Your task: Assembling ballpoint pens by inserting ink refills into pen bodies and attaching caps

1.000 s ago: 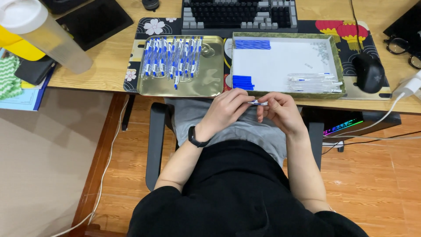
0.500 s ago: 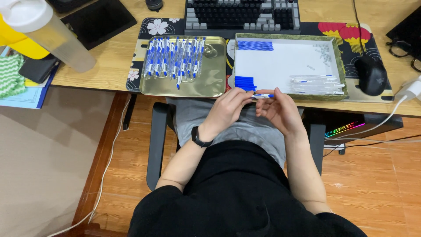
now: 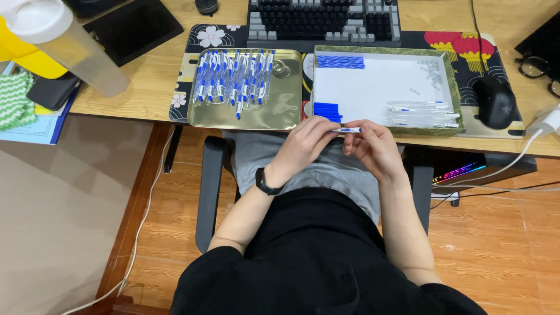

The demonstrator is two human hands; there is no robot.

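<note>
pen (image 3: 350,130) level, pinched between both hands' fingers (image 3: 326,127)

Centre frame: left hand (image 3: 303,146) and right hand (image 3: 373,149) pinch small blue-and-white pen (image 3: 348,130) between fingertips, held level just below desk edge. Black wristband (image 3: 265,182) on left wrist. Above left: gold tray (image 3: 245,114) with row of assembled pens (image 3: 233,81). Above right: white-lined box (image 3: 373,87) with blue parts (image 3: 326,111), clear barrels (image 3: 423,114). Keyboard (image 3: 324,20) top centre; black mouse (image 3: 494,102) right.

Your hands hold a pen (image 3: 349,130) at the worktop (image 3: 151,81) edge. Tray (image 3: 280,116) of pens sits left of the box (image 3: 379,87); keyboard (image 3: 324,20) behind both, mouse (image 3: 496,102) right of box.
</note>
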